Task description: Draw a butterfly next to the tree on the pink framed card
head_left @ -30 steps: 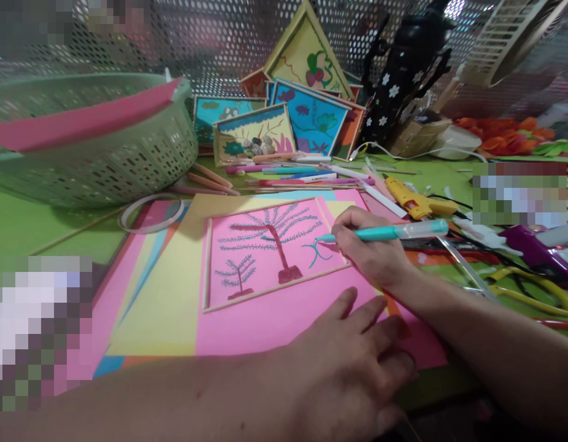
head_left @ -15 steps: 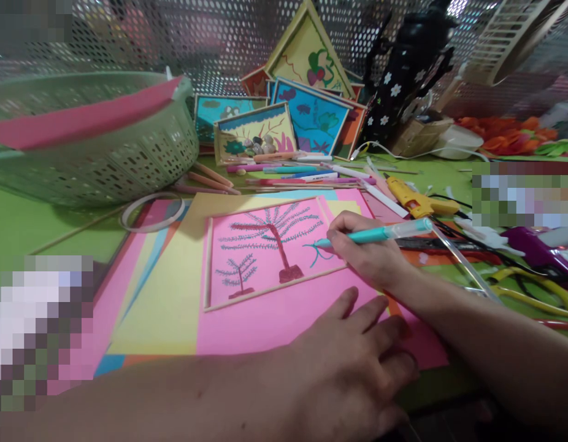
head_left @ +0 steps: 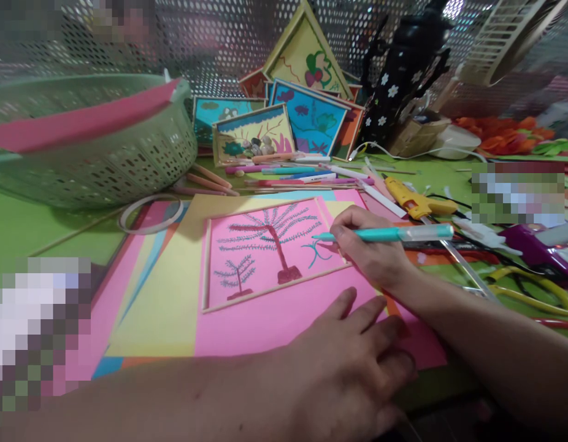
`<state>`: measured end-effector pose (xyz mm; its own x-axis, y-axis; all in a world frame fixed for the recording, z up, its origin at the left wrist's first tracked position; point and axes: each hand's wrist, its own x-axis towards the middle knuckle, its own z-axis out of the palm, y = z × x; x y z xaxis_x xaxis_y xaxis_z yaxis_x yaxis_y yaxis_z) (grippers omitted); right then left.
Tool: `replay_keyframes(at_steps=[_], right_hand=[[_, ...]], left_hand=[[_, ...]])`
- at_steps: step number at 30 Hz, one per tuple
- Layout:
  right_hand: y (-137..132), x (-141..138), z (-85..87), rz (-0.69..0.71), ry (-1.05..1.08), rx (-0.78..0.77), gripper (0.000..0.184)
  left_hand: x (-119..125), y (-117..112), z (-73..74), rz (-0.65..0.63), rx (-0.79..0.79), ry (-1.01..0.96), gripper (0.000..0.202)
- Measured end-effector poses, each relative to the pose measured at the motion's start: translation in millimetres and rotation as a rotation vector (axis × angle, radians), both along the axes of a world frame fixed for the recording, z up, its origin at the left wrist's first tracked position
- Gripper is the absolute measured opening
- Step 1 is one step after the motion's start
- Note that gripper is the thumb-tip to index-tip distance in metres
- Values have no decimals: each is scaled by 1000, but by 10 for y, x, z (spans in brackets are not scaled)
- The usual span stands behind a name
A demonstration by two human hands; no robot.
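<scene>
Right hand: The bare right hand (head_left: 369, 252) is pinching a slim turquoise plastic marker with a translucent rear end (head_left: 380, 234) between thumb and fingers, near the nib, presumably for fine control.
Nib: The tip is pointing at curved teal strokes (head_left: 315, 253); whether it is touching cannot be told.
Left hand: The bare left hand (head_left: 353, 362) is lying palm down, fingers spread, over a smooth pink paper sheet (head_left: 247, 334), apparently steadying it.
Drawing: A pink rectangular drawing edged with thin pale sticks (head_left: 259, 261) is lying flat beside the right hand, showing brown trunks with feathery teal branches.
Underlay: Matte yellow paper (head_left: 159, 313) is overlapping other coloured sheets, possibly cushioning the work.
Pens: Slender multicoloured plastic pens (head_left: 291, 170) are lying beyond the paper, probably for easy reach.
Backdrop: A blue five-sided stick-edged picture (head_left: 309, 123) is standing upright among others, likely leaning to save space.
Basket: A rounded, perforated pale-green plastic basket (head_left: 127, 166) is standing left of them.
</scene>
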<state>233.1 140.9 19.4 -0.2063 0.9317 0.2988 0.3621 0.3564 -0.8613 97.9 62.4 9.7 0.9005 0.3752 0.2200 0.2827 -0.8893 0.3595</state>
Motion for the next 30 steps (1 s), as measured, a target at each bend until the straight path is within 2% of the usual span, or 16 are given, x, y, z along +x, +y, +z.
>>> replay_keyframes(at_steps=[6,12,19,22,24,30], right_hand=[[19,27,-44,-61,71,100,13],[-17,6,-8,-121,116,220,7],[-15,16,-9,-64,150,113,9],[-19,31,42,-3,121,104,7],[-22,35,83,14,112,112,12],[-18,16,76,-47,128,72,7]], left_hand=[[-19,-17,1,6,19,-4,30],[-14,-11,-11,15,21,-17,31],[-14,-10,-12,11,18,-9,31],[-16,-12,-16,11,21,-2,32],[-13,-12,-19,12,21,-7,32],[-4,-10,-12,9,15,-10,32]])
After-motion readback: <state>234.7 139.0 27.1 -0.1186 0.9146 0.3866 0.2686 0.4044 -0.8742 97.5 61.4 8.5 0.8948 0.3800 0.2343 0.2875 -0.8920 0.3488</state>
